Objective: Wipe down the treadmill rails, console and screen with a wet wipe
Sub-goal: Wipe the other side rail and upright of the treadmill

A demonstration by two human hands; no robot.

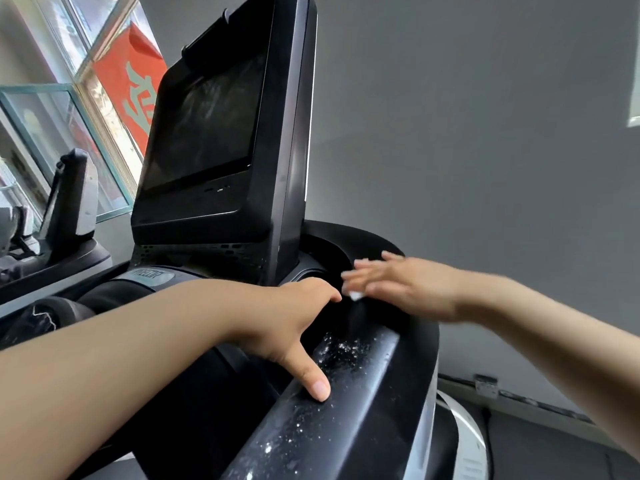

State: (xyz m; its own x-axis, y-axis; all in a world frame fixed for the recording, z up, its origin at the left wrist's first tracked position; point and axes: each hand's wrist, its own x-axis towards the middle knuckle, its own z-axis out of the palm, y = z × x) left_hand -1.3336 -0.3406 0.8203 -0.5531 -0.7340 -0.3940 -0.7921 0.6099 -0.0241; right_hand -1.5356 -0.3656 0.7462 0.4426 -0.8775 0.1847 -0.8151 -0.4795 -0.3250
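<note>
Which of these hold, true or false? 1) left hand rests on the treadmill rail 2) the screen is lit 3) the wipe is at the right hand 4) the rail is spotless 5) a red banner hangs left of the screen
1) The left hand rests on the treadmill rail. True; its thumb lies along the rail's top.
2) The screen is lit. False; it is dark and streaky.
3) The wipe is at the right hand. True; a white bit shows under the blurred fingers.
4) The rail is spotless. False; white specks dot it.
5) A red banner hangs left of the screen. True.
</note>
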